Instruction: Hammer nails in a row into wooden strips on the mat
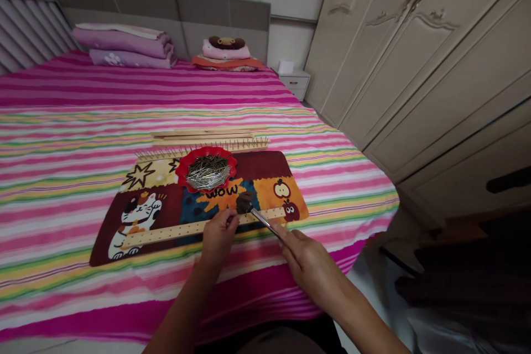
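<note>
My right hand [305, 257] is wrapped round the metal handle of a hammer [265, 222]. The hammer's dark head is over a pale wooden strip [170, 234] marked with rows of small dark dots. Just left of the head, my left hand [219, 235] rests at the strip with thumb and fingers pinched together. Whatever may be between those fingertips is too small or hidden to make out. The strip lies across a patterned mat [166, 202]. A scalloped red bowl [181, 172] full of loose nails [207, 170] stands on the mat's far half.
Beyond the bowl lies a wooden strip with upright nails [244, 145], with more plain wooden strips [199, 135] behind it. All rest on a bed with a striped cover [340, 177]. Folded bedding [128, 47] is stacked near the headboard. A wardrobe [415, 55] stands to the right.
</note>
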Demonstrator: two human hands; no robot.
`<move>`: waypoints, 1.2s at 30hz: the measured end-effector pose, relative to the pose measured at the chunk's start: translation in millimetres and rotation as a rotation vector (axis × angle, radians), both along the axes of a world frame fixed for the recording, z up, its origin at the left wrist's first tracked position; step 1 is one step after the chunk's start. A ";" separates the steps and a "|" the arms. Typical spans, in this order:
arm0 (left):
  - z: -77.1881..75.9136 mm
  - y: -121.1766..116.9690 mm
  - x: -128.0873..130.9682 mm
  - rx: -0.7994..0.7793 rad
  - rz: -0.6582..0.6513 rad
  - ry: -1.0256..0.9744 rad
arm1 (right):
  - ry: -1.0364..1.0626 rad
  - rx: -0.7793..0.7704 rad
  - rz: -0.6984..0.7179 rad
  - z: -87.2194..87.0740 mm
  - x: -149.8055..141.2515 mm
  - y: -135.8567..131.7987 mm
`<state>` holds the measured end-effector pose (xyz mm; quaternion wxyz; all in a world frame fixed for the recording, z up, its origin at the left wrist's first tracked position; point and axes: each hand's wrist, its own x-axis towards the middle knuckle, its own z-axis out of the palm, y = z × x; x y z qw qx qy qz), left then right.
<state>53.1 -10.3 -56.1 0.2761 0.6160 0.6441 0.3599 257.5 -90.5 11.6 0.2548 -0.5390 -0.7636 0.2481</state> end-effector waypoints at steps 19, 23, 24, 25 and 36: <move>4.2 2.7 -10.0 0.016 -0.059 -0.073 | 0.979 -0.298 -0.731 -81.1 51.8 74.2; 28.2 27.8 -37.0 0.116 0.101 0.145 | 1.082 -0.368 -0.721 -88.1 55.9 74.9; 34.7 37.1 -44.1 0.136 0.129 0.237 | 1.100 -0.379 -0.717 -89.0 56.8 75.2; 40.6 46.9 -50.4 0.150 0.135 0.339 | 1.116 -0.389 -0.714 -89.7 57.7 75.5; 66.1 103.4 -54.6 -0.266 -0.060 0.929 | 1.158 -0.395 -0.715 -90.5 57.9 75.5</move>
